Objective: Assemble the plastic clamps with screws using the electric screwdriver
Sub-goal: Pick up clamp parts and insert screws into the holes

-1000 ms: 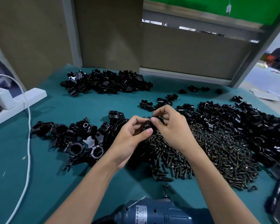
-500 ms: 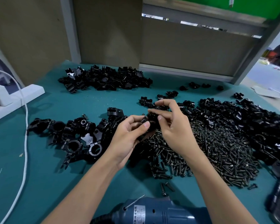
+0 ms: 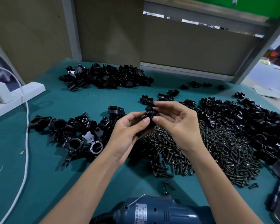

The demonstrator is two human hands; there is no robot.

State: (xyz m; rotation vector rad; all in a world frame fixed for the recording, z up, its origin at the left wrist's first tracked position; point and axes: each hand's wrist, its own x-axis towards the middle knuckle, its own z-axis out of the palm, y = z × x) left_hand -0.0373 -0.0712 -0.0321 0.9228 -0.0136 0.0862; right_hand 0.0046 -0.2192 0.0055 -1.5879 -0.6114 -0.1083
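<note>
— Where's the clamp [image 3: 149, 115]?
— Held between both hands, above the screws [image 3: 200, 151] on the tabletop [image 3: 87, 102]. The left hand [image 3: 128, 131] pinches its lower half; the right hand [image 3: 178, 125] nips it with thumb and forefinger.
— How will it handle?
— Light, stiff, slick plastic, I'd judge. Grip the flat sides.
— Anything changed?
— The right fingers have spread wider, baring more clamp. The screwdriver [image 3: 160, 210] lies untouched.

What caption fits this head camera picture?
Assembly time: left hand and right hand pinch a black clamp above the screws.
</note>
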